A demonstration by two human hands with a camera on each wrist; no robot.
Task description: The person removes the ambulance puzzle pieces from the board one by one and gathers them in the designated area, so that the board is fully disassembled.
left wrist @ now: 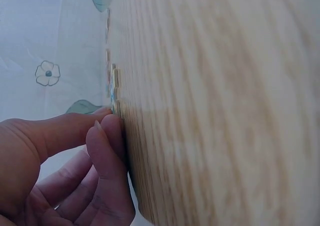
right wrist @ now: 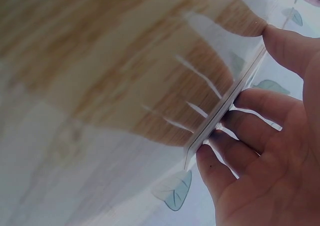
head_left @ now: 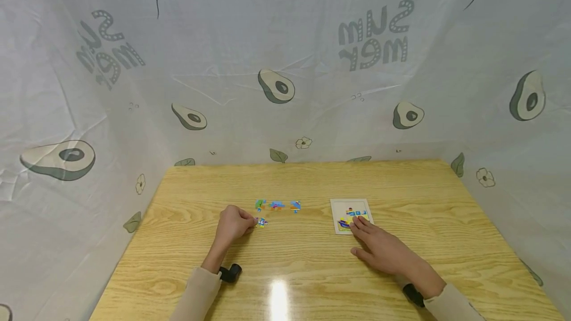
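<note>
My left hand (head_left: 234, 223) pinches the near edge of a small colourful jigsaw piece (head_left: 262, 222) between thumb and forefinger, low over the wooden table. In the left wrist view the fingertips (left wrist: 107, 117) meet the thin edge of the piece (left wrist: 116, 83). To the right, my right hand (head_left: 382, 247) rests its outstretched fingers on the lower right part of a pale square puzzle board (head_left: 335, 212). A few printed pieces, one with a purple boat shape, sit inside its frame, partly hidden by the fingers. The right wrist view shows the board edge (right wrist: 215, 115) under the fingertips.
Just beyond the left hand, three loose pieces lie in a row: a green one (head_left: 260, 205), a blue one (head_left: 276, 205) and an orange-and-blue one (head_left: 295, 205). A white curtain (head_left: 312, 113) with avocado prints surrounds the wooden table (head_left: 308, 251).
</note>
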